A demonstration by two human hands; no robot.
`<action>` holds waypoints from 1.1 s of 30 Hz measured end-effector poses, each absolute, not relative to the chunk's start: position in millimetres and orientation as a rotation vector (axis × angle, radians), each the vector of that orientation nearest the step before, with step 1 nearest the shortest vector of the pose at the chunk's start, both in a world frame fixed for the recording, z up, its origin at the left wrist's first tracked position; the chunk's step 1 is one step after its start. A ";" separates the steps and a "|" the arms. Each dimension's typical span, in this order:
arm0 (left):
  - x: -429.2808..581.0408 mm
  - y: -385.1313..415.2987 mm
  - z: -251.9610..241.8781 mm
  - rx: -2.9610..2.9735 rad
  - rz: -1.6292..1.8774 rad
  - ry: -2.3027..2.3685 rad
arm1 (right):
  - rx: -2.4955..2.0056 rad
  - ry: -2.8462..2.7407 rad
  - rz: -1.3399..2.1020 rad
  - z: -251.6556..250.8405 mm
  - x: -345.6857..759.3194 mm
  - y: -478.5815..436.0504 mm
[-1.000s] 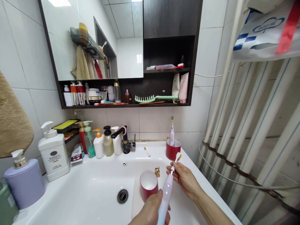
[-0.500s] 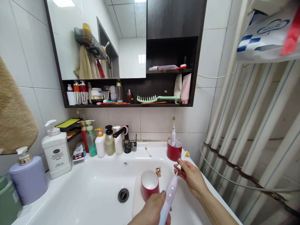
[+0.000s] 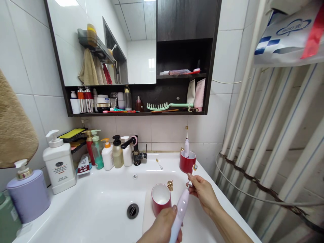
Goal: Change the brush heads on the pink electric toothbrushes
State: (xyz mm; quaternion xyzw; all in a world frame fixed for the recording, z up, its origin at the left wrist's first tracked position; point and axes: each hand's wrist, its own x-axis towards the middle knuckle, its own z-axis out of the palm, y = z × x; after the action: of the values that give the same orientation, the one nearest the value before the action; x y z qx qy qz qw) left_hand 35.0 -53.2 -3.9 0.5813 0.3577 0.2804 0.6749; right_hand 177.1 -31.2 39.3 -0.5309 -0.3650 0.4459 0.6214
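Note:
My left hand is wrapped round the pale pink handle of an electric toothbrush, which tilts up to the right over the sink. Between the thumb and fingertips of my right hand is a toothbrush head, its bristles pointing up. The head's lower end is at the metal shaft on top of the handle; my fingers partly hide where they meet. Just left of the handle a red cup with a white inside stands in the sink.
On the rim at the back right, another red cup holds a second electric toothbrush. A spare brush head lies by the black faucet. Pump bottles line the left rim. A dark shelf overhangs; pipes stand at right.
My right hand has brought the brush head left and down to the shaft of the handle. The head has turned, so its bristles face differently. My left hand has shifted slightly left.

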 end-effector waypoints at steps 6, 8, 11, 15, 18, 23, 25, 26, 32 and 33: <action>35.6 -53.9 -3.5 1.350 0.632 0.827 | -1.265 -0.828 1.007 38.4 175.9 -30.4; 35.8 -53.9 -3.6 1.345 0.624 0.840 | -1.269 -0.836 0.997 38.6 175.2 -30.5; 35.4 -53.7 -3.9 1.346 0.609 0.840 | -1.279 -0.838 0.976 38.6 173.8 -30.4; 35.0 -53.4 -6.0 1.359 0.601 0.847 | -1.299 -0.834 0.961 37.8 173.8 -30.0; 36.0 -53.6 -8.0 1.374 0.608 0.850 | -1.321 -0.851 0.968 37.4 175.0 -29.9; 37.8 -54.8 -6.5 1.354 0.622 0.823 | -1.270 -0.832 1.014 37.9 174.7 -29.9; 37.6 -55.7 -4.0 1.331 0.621 0.812 | -1.250 -0.808 1.045 38.1 173.7 -30.0; 37.4 -56.1 -2.9 1.322 0.622 0.809 | -1.245 -0.798 1.057 38.2 173.2 -30.1; 36.8 -56.6 -3.7 1.288 0.621 0.788 | -1.214 -0.816 1.073 37.6 172.3 -30.5; 37.3 -56.3 -5.2 1.287 0.620 0.788 | -1.213 -0.814 1.077 37.4 172.3 -30.5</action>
State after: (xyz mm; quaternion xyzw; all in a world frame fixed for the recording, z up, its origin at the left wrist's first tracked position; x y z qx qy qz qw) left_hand 37.3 -56.3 -5.2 0.5746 0.3518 0.2767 0.6852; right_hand 172.3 -30.5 37.4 -0.5266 -0.3534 0.4676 0.6158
